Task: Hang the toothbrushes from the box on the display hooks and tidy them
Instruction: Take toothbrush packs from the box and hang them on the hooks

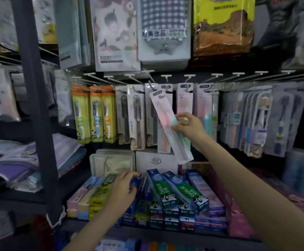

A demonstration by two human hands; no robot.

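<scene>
- Head view: the right hand point(187, 126) pinches a toothbrush pack point(171, 124) near its middle, tilted so the top leans toward 11 o'clock, its hang-hole end just below the hooks point(166, 82).
- More packs point(135, 115) hang at 9 o'clock of it, others at 3 o'clock.
- The left hand point(124, 189), at 7 o'clock, rests with loose fingers on the toothpaste boxes point(167, 191), holding nothing.
- The pack looks light, stiff-backed and slick in its plastic, likely to swing or twist; a hold nearer the card top would probably steer the hole onto a hook better.
- The supply box cannot be picked out.
</scene>
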